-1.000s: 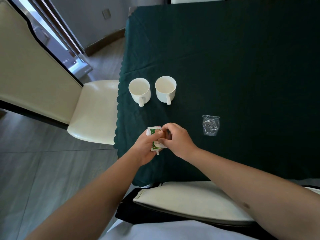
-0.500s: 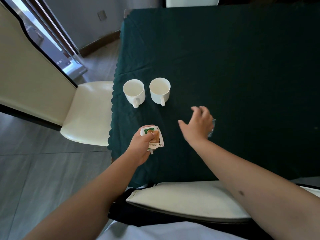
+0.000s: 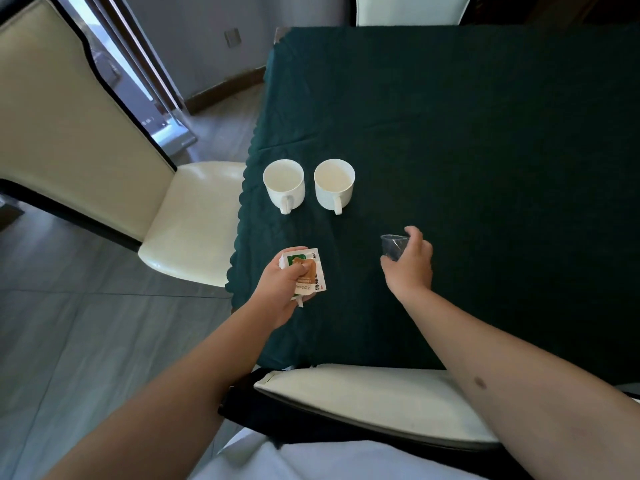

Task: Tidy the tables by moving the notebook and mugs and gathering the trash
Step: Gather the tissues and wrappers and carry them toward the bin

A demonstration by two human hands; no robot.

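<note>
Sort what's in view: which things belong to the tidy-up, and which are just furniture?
Job:
left mug
right mug
snack wrapper, in left hand
clear plastic cup, in right hand

Not the job:
green tablecloth
side chair
near chair back

2 white mugs (image 3: 284, 184) (image 3: 334, 183), 1 snack wrapper (image 3: 309, 273), 1 clear plastic cup (image 3: 393, 247), 3 cream chairs (image 3: 166, 216) (image 3: 377, 400) (image 3: 408, 10), 2 hands (image 3: 284, 292) (image 3: 410, 265).

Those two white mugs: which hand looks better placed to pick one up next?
Probably neither yet. The left hand is nearer the mugs but grips crumpled snack wrappers; the right hand holds a small clear plastic cup. Once emptied, the left has the shorter reach.
</note>
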